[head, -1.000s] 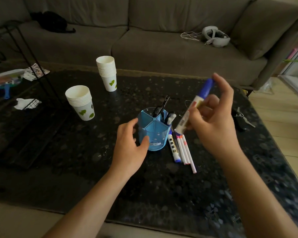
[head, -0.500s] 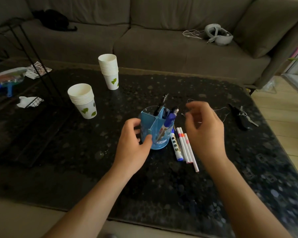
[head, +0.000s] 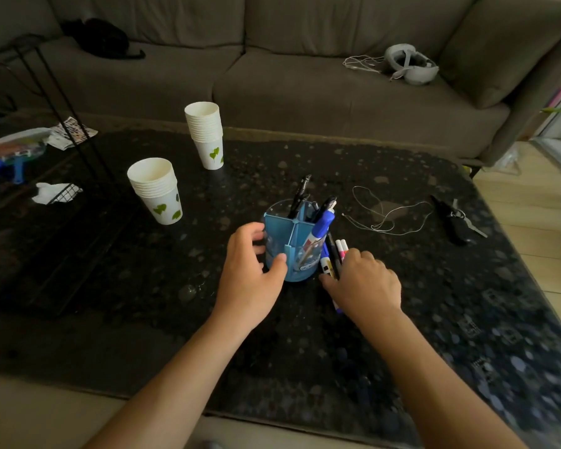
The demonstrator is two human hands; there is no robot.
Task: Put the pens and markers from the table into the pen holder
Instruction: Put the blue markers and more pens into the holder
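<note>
A blue pen holder [head: 300,241] with divided compartments stands mid-table. It holds black pens [head: 300,192] and a blue-capped white marker [head: 319,230]. My left hand [head: 248,273] grips the holder's left side, thumb on its front. Just right of the holder lie several markers [head: 337,254] flat on the table. My right hand [head: 363,283] rests palm down on top of them, covering their lower halves; whether the fingers have closed on one is hidden.
Two stacks of paper cups [head: 157,189] [head: 206,134] stand at the left and back. A thin cord [head: 386,215] and keys [head: 454,218] lie on the right. The black table [head: 434,335] ends near the sofa [head: 305,85] behind. A wire rack [head: 62,102] stands at left.
The blue-capped marker went from my raised right hand into the holder. My right hand then dropped onto the markers lying beside the holder. My left hand stayed on the holder.
</note>
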